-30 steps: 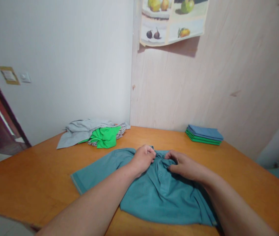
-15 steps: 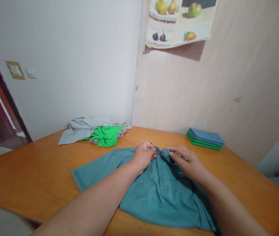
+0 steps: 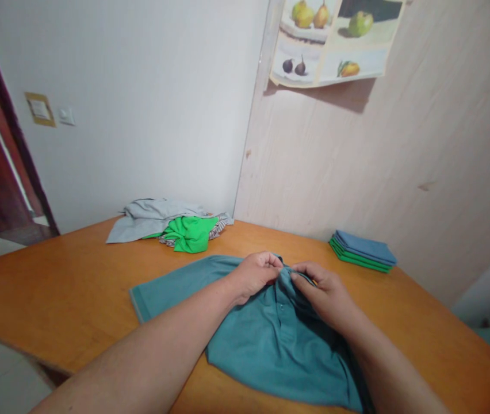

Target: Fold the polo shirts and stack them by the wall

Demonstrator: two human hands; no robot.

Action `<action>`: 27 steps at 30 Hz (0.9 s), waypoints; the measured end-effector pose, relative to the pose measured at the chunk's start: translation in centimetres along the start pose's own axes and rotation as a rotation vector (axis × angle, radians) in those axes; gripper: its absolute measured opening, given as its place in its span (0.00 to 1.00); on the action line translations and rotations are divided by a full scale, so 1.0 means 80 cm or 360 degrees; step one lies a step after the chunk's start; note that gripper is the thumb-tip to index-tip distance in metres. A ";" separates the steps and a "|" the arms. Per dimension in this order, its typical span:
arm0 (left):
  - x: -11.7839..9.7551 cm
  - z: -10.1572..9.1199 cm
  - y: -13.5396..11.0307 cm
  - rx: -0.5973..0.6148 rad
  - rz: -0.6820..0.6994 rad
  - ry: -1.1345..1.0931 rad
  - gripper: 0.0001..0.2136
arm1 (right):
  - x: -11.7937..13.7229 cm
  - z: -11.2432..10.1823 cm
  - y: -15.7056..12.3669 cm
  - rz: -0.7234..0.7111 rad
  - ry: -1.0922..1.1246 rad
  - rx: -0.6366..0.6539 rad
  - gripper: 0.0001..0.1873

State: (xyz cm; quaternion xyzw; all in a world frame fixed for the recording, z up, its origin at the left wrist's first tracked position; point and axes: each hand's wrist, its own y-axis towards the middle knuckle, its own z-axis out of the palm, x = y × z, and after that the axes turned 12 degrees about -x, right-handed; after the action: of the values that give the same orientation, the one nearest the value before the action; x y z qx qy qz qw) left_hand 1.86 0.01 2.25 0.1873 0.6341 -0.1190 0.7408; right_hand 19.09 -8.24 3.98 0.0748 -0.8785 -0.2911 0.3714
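A teal polo shirt (image 3: 266, 345) lies front side up on the table, its hem toward me and one short sleeve spread to the left. At the collar, my left hand (image 3: 259, 277) pinches the fabric near the top of the button placket. Close beside it, my right hand (image 3: 322, 290) grips the other side of the collar between thumb and fingers, lifting it slightly. One button (image 3: 282, 307) shows below my hands. Most of the collar and the right sleeve are hidden by my hands and right forearm.
On the orange-brown table (image 3: 76, 305), a loose heap of grey and green clothes (image 3: 191, 233) lies at the back left. A neat stack of folded blue and green cloths (image 3: 363, 250) sits at the back right. Walls rise behind, with a fruit poster (image 3: 335, 43).
My hands have drawn closer together at the collar, bringing its two sides nearly to meet. The camera view has shifted and tilted slightly.
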 end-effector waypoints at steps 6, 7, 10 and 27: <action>0.001 0.003 -0.006 0.0057 0.0003 0.0028 0.09 | 0.000 0.001 0.001 0.0134 0.0015 -0.0088 0.12; 0.002 0.003 -0.006 0.0066 0.0015 0.0026 0.09 | 0.001 0.001 0.000 0.0161 0.0014 -0.0112 0.12; 0.000 0.004 -0.009 0.0073 0.0054 0.0020 0.09 | 0.005 0.001 -0.001 0.0207 0.0038 -0.0144 0.12; -0.012 0.002 -0.018 0.0099 0.0115 0.0090 0.07 | 0.013 0.002 -0.001 0.0351 0.0162 -0.0077 0.18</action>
State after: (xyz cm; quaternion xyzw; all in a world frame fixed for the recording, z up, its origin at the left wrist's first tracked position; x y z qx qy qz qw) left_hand 1.25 -1.42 3.07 0.2363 0.6436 -0.1066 0.7201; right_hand 18.27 -8.59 4.50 -0.0165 -0.8541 -0.2653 0.4470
